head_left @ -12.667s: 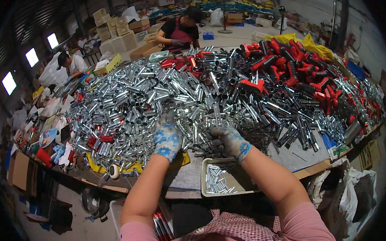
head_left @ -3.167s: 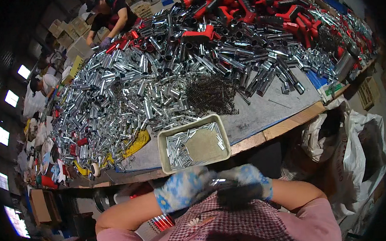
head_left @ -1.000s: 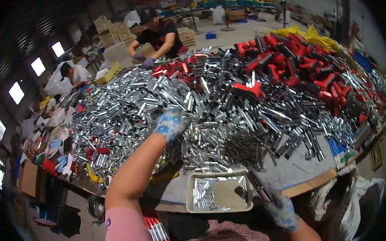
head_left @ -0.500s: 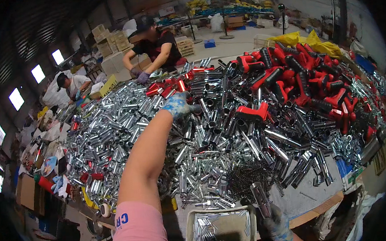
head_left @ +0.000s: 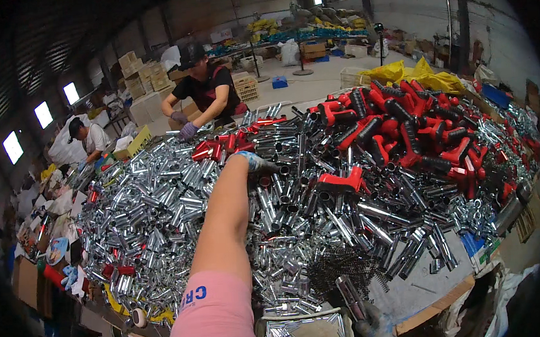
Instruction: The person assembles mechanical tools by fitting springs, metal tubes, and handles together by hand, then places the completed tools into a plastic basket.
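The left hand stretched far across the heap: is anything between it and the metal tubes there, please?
Nothing visible does. The gloved left hand already lies on the heap of shiny metal tubes, beside the red-and-black handles. The right hand holds a single tube by the tray.

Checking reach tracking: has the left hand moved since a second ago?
Yes. The left hand has gone farther out over the tube pile, away from the tray, toward the far red-handled parts.

Left hand among chrome tubes
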Available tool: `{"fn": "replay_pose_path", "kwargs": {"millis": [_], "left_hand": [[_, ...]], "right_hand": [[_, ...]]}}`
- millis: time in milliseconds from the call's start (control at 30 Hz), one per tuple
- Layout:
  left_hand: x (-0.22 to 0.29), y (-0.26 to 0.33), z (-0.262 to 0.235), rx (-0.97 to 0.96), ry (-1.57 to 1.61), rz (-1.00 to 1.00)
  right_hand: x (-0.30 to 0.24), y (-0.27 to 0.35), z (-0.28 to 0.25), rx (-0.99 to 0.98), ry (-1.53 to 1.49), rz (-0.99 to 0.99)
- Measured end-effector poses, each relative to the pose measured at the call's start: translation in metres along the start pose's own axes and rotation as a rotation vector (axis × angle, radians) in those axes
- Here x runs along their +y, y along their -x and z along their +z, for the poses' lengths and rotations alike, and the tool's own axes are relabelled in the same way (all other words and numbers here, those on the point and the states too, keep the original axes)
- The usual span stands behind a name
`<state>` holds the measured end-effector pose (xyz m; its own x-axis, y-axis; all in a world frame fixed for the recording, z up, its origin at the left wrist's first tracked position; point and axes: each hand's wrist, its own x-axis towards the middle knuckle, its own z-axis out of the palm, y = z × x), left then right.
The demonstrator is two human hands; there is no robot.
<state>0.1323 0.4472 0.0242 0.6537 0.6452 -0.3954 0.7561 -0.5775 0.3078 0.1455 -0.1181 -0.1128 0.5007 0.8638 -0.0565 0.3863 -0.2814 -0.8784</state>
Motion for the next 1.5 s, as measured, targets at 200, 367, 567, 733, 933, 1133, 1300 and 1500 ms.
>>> {"fn": "replay_pose_path", "kwargs": {"millis": [200, 367, 567, 733, 933, 1133, 1300, 1500], "left_hand": [[0.005, 0.012, 0.004, -0.223, 0.056, -0.142], [-0.006, 0.048, 0.016, -0.333, -0.194, 0.108], [0.0, 0.16, 0.063, 0.058, -0.666, 0.077], [0.013, 0.22, 0.1, 0.247, -0.395, 0.049], [0.013, 0.218, 0.088, -0.012, -0.441, -0.038], [0.033, 0.163, 0.066, 0.558, -0.353, 0.289], [0.031, 0.114, 0.1, 0.176, -0.363, 0.251], [0.004, 0.146, 0.11, 0.271, -0.27, 0.232]], "right_hand": [[0.016, 0.0, 0.007, -0.009, -0.096, -0.051], [0.006, -0.007, 0.007, 0.01, -0.382, -0.045], [-0.002, -0.011, 0.004, -0.068, -0.304, -0.001], [0.008, -0.016, 0.007, -0.079, -0.441, -0.122], [-0.022, -0.011, -0.004, -0.095, -0.407, -0.106], [-0.003, -0.013, 0.0, -0.065, -0.303, -0.101], [-0.004, -0.012, 0.006, -0.01, -0.346, -0.163], [-0.018, -0.008, 0.002, -0.001, -0.274, -0.136]]}}
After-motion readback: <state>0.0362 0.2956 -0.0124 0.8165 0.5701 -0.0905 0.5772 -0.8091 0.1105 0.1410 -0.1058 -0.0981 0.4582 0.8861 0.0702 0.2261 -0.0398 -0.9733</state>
